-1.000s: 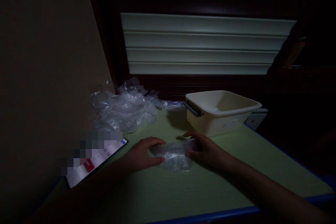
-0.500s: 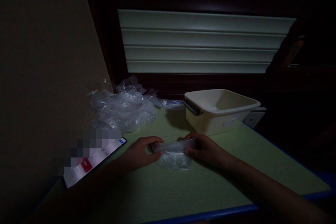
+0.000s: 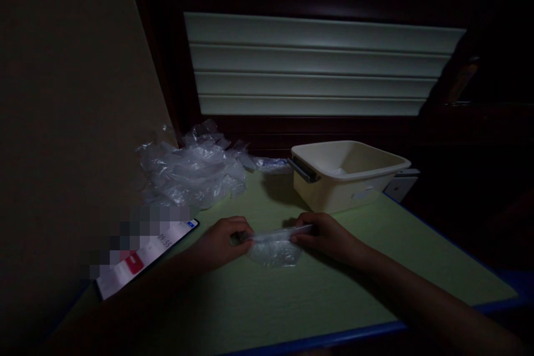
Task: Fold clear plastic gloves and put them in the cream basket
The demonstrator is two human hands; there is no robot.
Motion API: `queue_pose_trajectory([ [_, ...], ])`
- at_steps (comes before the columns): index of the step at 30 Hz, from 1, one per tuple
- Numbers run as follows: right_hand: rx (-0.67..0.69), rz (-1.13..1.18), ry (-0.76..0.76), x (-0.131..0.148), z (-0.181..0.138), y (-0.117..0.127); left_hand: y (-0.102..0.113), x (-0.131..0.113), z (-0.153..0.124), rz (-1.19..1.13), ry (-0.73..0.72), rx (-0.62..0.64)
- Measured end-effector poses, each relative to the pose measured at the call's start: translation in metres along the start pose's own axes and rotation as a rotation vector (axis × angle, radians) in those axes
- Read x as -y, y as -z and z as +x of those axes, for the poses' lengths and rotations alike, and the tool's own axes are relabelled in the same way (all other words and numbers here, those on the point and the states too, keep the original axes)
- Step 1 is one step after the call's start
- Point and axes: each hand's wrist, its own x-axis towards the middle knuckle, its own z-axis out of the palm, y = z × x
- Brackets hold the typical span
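A small clear plastic bag (image 3: 275, 249) hangs just above the green table (image 3: 317, 300), stretched between my two hands. My left hand (image 3: 223, 242) pinches its top edge at the left end. My right hand (image 3: 325, 236) pinches the same edge at the right end. The bag's crumpled body droops below the taut top strip. The room is dim, so I cannot tell whether anything is inside the bag.
A heap of clear plastic bags (image 3: 192, 169) lies at the back left by the wall. A cream plastic tub (image 3: 346, 175) with a dark handle stands at the back right. A lit phone (image 3: 144, 258) lies at the left edge. The table has a blue rim.
Both hands have closed in on the bag's top edge and pulled it taut. The bag has lifted slightly off the table.
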Motion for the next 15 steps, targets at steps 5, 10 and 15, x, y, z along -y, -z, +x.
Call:
queue_pose_trajectory([
  [5, 0.007, -0.02, 0.009, 0.005, -0.001, 0.0, 0.001, 0.0, 0.0, -0.002, -0.059, 0.013],
  [10, 0.109, -0.074, 0.151, 0.007, -0.006, 0.009, 0.001, -0.001, -0.002, 0.029, -0.11, 0.007],
  [15, -0.113, -0.279, 0.256, 0.018, -0.014, 0.009, 0.002, -0.008, -0.004, 0.115, -0.179, 0.002],
])
